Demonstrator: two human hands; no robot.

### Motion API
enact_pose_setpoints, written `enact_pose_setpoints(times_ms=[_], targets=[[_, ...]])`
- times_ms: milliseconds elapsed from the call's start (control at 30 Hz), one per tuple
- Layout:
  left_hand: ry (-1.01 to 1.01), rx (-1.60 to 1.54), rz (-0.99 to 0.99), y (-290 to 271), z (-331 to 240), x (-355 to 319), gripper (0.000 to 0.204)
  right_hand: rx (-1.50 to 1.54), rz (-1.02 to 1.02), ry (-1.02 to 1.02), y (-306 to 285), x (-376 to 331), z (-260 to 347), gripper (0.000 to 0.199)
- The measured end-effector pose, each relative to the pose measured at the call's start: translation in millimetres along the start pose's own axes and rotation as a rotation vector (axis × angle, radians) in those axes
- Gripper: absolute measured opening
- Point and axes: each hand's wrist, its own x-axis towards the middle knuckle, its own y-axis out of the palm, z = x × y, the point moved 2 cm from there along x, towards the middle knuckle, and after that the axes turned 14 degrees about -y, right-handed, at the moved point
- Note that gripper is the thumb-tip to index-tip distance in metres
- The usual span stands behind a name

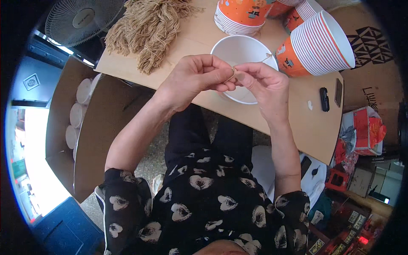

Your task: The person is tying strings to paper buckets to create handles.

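Above a white paper bucket, my left hand and my right hand meet fingertip to fingertip. Both are closed in a pinch on a thin beige string, mostly hidden by the fingers. The bucket stands on the table with its open mouth up, and my hands cover part of its near side. At its right rim a short piece of tan string sticks out. Farther left on the table lies a big loose bundle of tan strings.
Nested orange-and-white paper buckets stand in one stack and lie tilted in another on the wooden table. A black object lies near its right edge. At left are a fan and a cardboard box holding white round tubs.
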Motion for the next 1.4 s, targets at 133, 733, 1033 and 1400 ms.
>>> enact_pose_setpoints(times_ms=[133,733,1033,1400], targets=[[-0.031,-0.047,0.011,-2.0,1.5,0.9,0.023,0.097,0.027,0.021,-3.3,3.1,4.9,0.016],[0.014,0.020,0.012,0.0,-0.1,1.1,0.017,0.052,0.032,0.031,-6.3,2.6,-2.9,0.014],[0.049,0.074,0.005,4.2,-2.8,-0.7,0.018,0.041,0.020,-0.004,-6.9,0.8,-1.2,0.011],[0.102,0.074,-0.018,13.8,0.9,-2.5,0.020,-0.005,-0.029,-0.062,-7.1,-3.4,-0.1,0.009]])
